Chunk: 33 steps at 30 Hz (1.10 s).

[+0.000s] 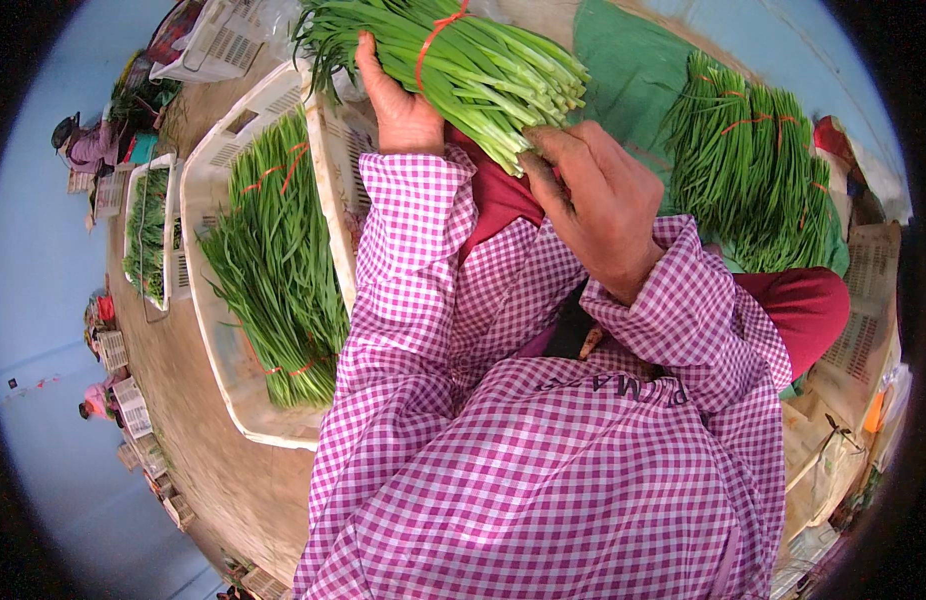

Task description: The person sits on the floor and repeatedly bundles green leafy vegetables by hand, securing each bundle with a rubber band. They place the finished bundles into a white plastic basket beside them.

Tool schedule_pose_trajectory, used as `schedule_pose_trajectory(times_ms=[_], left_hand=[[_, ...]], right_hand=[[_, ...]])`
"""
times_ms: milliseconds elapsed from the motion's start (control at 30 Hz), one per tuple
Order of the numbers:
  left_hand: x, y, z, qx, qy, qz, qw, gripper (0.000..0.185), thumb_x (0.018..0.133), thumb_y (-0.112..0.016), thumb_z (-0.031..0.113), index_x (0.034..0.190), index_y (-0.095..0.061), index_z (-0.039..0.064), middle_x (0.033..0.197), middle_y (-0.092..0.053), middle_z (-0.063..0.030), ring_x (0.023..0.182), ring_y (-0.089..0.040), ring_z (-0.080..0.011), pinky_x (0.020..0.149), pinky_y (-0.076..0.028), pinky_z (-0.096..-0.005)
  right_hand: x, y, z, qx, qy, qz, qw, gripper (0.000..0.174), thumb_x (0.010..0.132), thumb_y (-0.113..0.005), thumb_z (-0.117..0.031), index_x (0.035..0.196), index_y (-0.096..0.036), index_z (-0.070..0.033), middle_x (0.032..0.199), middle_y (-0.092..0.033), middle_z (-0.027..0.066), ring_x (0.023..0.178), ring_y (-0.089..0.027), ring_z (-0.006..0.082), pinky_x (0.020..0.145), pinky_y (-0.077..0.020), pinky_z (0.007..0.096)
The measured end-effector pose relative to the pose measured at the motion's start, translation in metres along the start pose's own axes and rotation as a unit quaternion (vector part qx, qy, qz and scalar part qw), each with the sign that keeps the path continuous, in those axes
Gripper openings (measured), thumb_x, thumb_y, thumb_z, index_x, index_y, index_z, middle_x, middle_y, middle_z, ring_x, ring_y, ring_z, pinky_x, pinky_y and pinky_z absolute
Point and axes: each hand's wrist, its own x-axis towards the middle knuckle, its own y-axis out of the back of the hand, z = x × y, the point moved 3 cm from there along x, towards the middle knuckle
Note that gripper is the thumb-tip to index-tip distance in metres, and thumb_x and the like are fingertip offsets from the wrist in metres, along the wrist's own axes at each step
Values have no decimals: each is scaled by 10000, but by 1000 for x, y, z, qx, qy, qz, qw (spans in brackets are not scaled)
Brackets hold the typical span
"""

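A bundle of garlic chives (478, 71), tied with an orange-red band (427, 54), lies tilted across the top of my view. My left hand (403, 105) supports it from below near the band, thumb raised along the leaves. At the pale cut ends, the soil-darkened thumb and fingers of my right hand (594, 191) pinch the lowest stems. The right fingertips are partly hidden behind the stalks. To my left, a white plastic crate (264, 435) holds more banded chive bundles (283, 262).
Several tied bundles (748, 165) rest on a green sheet (620, 82) to the right. Another chive-filled crate (166, 232) stands farther left, near a person in a cap (91, 146). A pale crate (860, 300) is at the right edge.
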Motion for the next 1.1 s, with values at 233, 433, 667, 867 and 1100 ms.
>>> schedule_pose_trajectory(times_ms=[233, 433, 667, 867, 1100], left_hand=[[-1, -2, -1, 24, -32, 6, 999, 516, 934, -555, 455, 1288, -565, 79, 1261, -620, -96, 1122, -593, -309, 1009, -475, -480], [-7, -8, -6, 21, -53, 12, 998, 494, 943, -590, 406, 1304, -547, 72, 1293, -605, -53, 1147, -593, -246, 1009, -488, -423], [-8, -11, -8, 38, -52, 9, 998, 519, 937, -585, 426, 1317, -539, 77, 1300, -599, -68, 1150, -587, -269, 1012, -480, -446], [-16, -16, -9, 47, -57, 20, 997, 505, 947, -583, 405, 1321, -531, 70, 1304, -595, -58, 1153, -589, -252, 999, -500, -424], [-17, -18, -8, 68, -63, 27, 995, 533, 936, -558, 448, 1326, -533, 85, 1309, -591, -87, 1178, -561, -298, 1020, -463, -477]], right_hand=[[0, -5, 8, 114, -37, -47, 992, 199, 750, -718, -59, 916, -610, -65, 804, -595, 92, 731, -633, 288, 593, -503, 373], [-1, -9, 12, 144, -34, -40, 988, 183, 768, -710, -61, 890, -574, -61, 811, -609, 104, 734, -628, 311, 622, -497, 398], [-7, -7, 15, 154, -35, -38, 987, 226, 756, -724, -61, 899, -549, -57, 807, -594, 118, 733, -613, 336, 622, -485, 422], [-14, 0, 16, 161, -66, -65, 983, 211, 762, -715, -52, 896, -553, -51, 809, -595, 131, 732, -612, 347, 622, -483, 433], [-23, 20, 6, 220, -131, -91, 962, 140, 812, -667, 44, 915, -573, 29, 763, -612, 117, 630, -614, 181, 575, -467, 293]])
